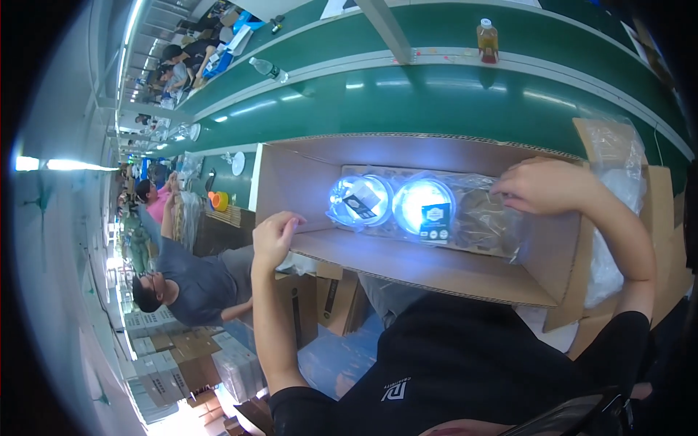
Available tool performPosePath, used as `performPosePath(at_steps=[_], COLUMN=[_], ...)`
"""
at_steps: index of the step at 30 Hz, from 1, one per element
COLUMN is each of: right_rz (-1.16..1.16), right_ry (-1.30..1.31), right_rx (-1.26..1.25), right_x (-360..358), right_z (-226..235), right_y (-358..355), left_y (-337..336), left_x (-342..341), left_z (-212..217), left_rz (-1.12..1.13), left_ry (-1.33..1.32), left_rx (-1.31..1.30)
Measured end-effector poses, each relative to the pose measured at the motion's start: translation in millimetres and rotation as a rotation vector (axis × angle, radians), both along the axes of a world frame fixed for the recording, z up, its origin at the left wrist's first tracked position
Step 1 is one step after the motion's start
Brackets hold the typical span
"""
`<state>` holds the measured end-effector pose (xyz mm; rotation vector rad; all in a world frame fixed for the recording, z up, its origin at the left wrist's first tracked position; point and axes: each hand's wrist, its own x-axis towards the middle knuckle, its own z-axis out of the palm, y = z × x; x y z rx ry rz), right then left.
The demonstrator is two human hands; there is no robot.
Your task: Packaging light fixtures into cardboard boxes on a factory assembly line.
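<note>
An open cardboard box (pixel 392 263) lies lengthwise in front of me. Inside are two clear, round plastic-wrapped packs, a left one (pixel 376 190) and a right one (pixel 413 196), both glaring with bright bluish-white light and bearing dark labels. Clear plastic wrap (pixel 488 218) covers the brown cardboard at the box's right end. My left hand (pixel 273 240) grips the box's near left corner, thumb over the rim. Over the right end, my right hand (pixel 542 186) has its fingers bent together on the plastic wrap; its fingertips are partly hidden.
Behind the box runs a green workbench (pixel 465 109) with a bottle of amber drink (pixel 488 42) and a lying water bottle (pixel 269 70). Opened cardboard with bubble wrap (pixel 614 247) is at right. A co-worker in a grey shirt (pixel 200 287) is close on the left, near flattened cartons (pixel 338 301).
</note>
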<state>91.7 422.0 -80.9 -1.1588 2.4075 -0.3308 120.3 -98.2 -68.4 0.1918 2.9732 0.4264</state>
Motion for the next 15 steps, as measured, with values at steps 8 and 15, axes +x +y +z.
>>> performPosePath(at_steps=[8,15], right_rz=[0.268,0.391], right_ry=[-0.119,-0.830], right_rx=[-0.556,-0.873], right_x=[104.3,184.2], right_z=[94.4,38.7], right_y=[-64.7,-209.8], left_y=[-9.6,-16.3], left_x=[10.4,8.2], left_z=[-8.3,-20.0], left_rz=[-0.035,-0.095], left_ry=[0.135,0.310], left_rx=[0.028,0.138])
